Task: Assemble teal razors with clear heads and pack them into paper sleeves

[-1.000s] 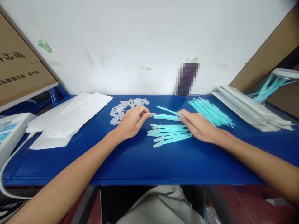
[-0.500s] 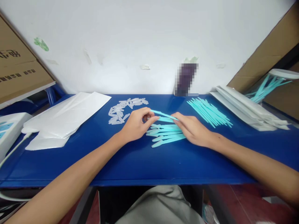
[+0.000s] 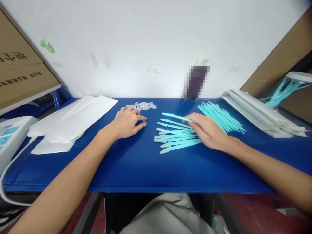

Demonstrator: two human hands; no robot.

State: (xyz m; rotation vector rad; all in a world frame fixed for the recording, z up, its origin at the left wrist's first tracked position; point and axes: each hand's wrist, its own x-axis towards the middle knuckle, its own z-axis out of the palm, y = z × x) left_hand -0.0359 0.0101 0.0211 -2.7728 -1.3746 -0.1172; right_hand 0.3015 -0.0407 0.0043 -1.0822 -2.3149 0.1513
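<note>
My left hand (image 3: 128, 123) is over the left part of a group of small translucent caps (image 3: 146, 105). One translucent cap (image 3: 144, 122) shows between its thumb tip and index fingertip, while the other fingers are bent over more caps. A thin teal stick (image 3: 173, 115) is pinched in my right hand (image 3: 204, 128), its flat end pointing left. Below that stick, several teal sticks with translucent ends (image 3: 170, 139) lie fanned out on the blue table (image 3: 146, 169), their right ends partly hidden by my right hand. A pile of teal sticks (image 3: 220, 117) lies behind my right hand.
White plastic bags (image 3: 78, 120) and a white device with a cable (image 3: 14, 133) are at the left. Stacked pale bags (image 3: 265, 117) and a clear container of teal sticks (image 3: 282, 92) stand at the right. Cardboard boxes (image 3: 21, 65) flank the table.
My left hand has left the teal stick and moved left onto the caps, where one cap now shows between thumb and index finger. My right hand still holds the stick and has shifted slightly right.
</note>
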